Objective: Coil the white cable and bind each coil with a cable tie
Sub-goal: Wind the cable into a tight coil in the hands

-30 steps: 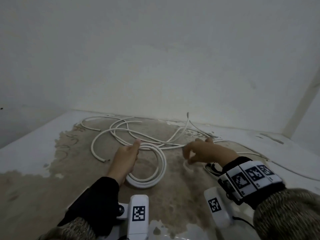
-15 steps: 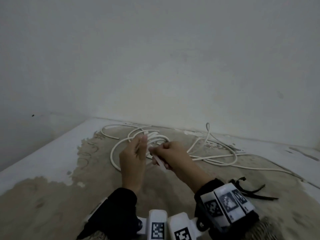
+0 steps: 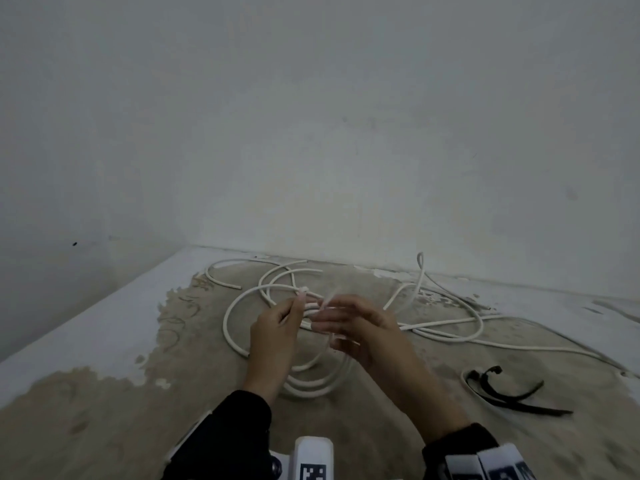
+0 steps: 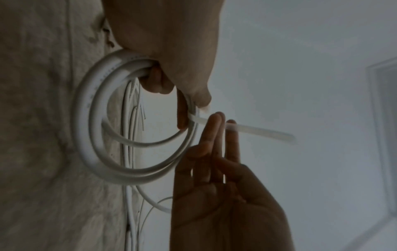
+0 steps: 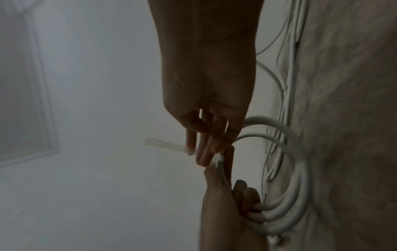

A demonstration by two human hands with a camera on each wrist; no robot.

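My left hand (image 3: pixel 277 330) holds a small coil of white cable (image 3: pixel 311 388) upright above the table. In the left wrist view its fingers (image 4: pixel 156 81) curl through the coil (image 4: pixel 94 135), and thumb and forefinger pinch the coil's top. A pale cable tie (image 4: pixel 257 131) sticks out sideways from that pinch. My right hand (image 3: pixel 349 323) is right beside it, its fingers nearly straight, and the tie (image 5: pixel 165 145) passes between two of them. More white cable (image 3: pixel 446 337) trails loose over the table.
Several black cable ties (image 3: pixel 502 396) lie on the table at the right. Loose cable loops (image 3: pixel 242 296) spread behind the hands up to the wall. The table's left edge (image 3: pixel 104 303) runs diagonally. The worn brown tabletop (image 3: pixel 104 410) lies near me.
One second ago the coil lay on the table under my left hand and my right hand reached right. Both hands now meet above the table, with coil raised and tie against it.
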